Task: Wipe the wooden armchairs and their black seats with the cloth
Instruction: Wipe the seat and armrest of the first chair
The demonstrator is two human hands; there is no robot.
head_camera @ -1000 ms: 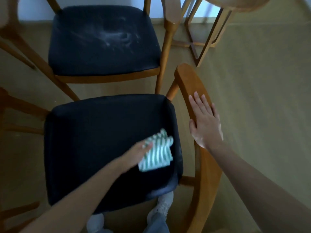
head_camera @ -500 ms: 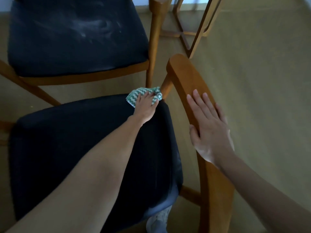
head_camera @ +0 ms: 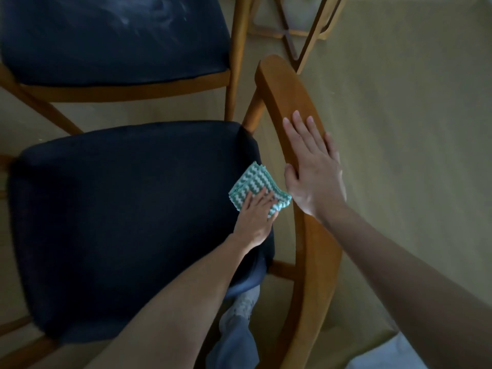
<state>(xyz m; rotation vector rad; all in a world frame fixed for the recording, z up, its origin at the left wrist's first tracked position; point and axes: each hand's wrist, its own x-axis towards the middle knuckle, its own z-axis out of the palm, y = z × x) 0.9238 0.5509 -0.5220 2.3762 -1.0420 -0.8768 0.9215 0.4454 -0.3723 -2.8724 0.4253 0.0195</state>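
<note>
**Head view.** The left hand lay flat on the green-and-white striped cloth, fingers extended and pressing rather than clutching. This spread the fabric against the black near seat, and a flat palm of this kind probably served to keep the most cloth in contact with the upholstery. The cloth sat at the seat's right-hand edge, one corner projecting past it toward the gap below the wooden armrest, which suggested that the margin of the cushion was being worked. The right hand rested on top of that armrest with fingers straight, grasping nothing. Its likely function was to brace the chair against the sideways push of wiping and to support the person's forward lean. The near seat appeared uniformly dark, whereas the far seat of the second armchair bore pale, dusty smears and so was judged not yet cleaned. A light shoe showed beside the near seat's closest corner, the person standing close against the chair. Whether the armrest had been wiped could not be told.
</note>
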